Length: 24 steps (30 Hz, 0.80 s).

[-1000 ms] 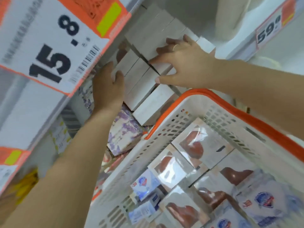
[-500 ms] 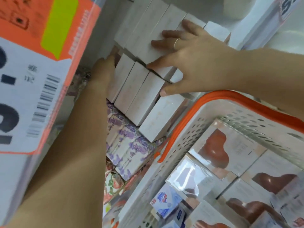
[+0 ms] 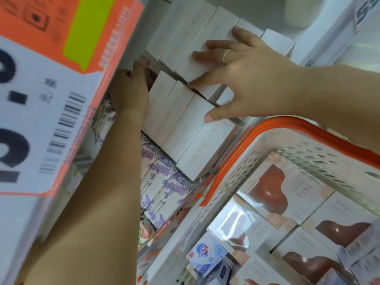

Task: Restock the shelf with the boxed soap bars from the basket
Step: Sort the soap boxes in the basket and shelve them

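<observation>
- Right hand [image 3: 244,79]: fingers spread flat, pressing on the upper row of white soap boxes [image 3: 191,38]; thumb lies on the lower row of white boxes [image 3: 185,128]. Grips nothing, just pushes.
- Left hand [image 3: 131,89]: reaches in at the far left end of the lower row, fingers against the end box; whether it pinches or only braces, cannot tell, fingertips hidden.
- Hands sit apart, one at each end of the white block, both empty of any fresh box.
- Step, my read: squaring up and packing the placed boxes tight on the shelf [image 3: 304,9], not loading.
- Next move likely needs a hand off the stack, back to the basket for another box. Risk: the front box in the lower row juts toward the basket rim and could slide when pressure lifts.
- Below the left forearm: lavender-print soap boxes [image 3: 162,188], already shelved under the white rows.
- Basket [image 3: 287,124], white mesh with orange rim, just under the right wrist: holds windowed boxes showing brown soap bars [image 3: 273,188], plus blue-logo soap packs [image 3: 205,256] at its near left. Plenty left to stock.
- Left of the left arm: orange-and-white price tag [image 3: 51,89], close to camera.
</observation>
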Tool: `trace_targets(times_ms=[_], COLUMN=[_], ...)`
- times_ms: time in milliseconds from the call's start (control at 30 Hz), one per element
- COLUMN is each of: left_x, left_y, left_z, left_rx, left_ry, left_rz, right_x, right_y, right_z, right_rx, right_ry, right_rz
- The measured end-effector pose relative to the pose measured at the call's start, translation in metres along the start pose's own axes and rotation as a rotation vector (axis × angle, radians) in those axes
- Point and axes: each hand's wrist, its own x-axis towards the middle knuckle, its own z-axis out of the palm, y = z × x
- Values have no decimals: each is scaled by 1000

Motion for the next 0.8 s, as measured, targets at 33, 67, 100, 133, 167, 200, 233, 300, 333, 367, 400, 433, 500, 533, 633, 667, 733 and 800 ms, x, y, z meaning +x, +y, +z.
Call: trace_targets(times_ms=[33,67,100,133,167,200,233,300,333,367,400,433,500,533,633,667,733,800], left_x=[-7,-15,-23,-28,-35,-42,-52,-63,-65,-66,-68,-72,-85,-94,-125,-135,-150,-160], left_y=[1,2,3,3,2,-1,-1,-11,-17,-21,-20,-17,-11,-9,-8,-9,-12,-12], left_z=[-1,-4,-7,-9,-10,-9,-9,-3,1,2,0,-3,-12,-18,-32,-32,-30,-24], left_rx=[12,32,45,57,86,124,158,168,168,159,144,120,95,100,176,222,282,311], left_ry=[41,55,86,119,160,214,257,229,177,113,52,-7,-125,-192,-342,-373,-401,-379], left_rz=[38,94,147,174,189,221,263,336,330,295,258,226,201,192,203,221,255,265], right_x=[-2,-2,-2,-2,-1,-1,-1,-2,-2,-2,-1,0,-2,-4,-15,-16,-14,-5], right_y=[-1,-1,0,0,0,0,-1,0,0,0,0,2,3,4,15,20,29,34], right_z=[-2,-4,-4,-5,-5,-5,-6,-6,-6,-6,-7,-7,-13,-17,-31,-36,-45,-49], right_rx=[18,22,20,18,16,14,9,-7,-14,-16,-14,-10,1,-3,-53,-49,33,140], right_ry=[-4,-16,-30,-39,-40,-44,-49,-59,-63,-68,-78,-97,-122,-113,61,106,102,-7], right_rz=[-9,-14,-12,-9,-11,-14,-16,-21,-27,-36,-42,-48,-63,-59,49,113,230,335])
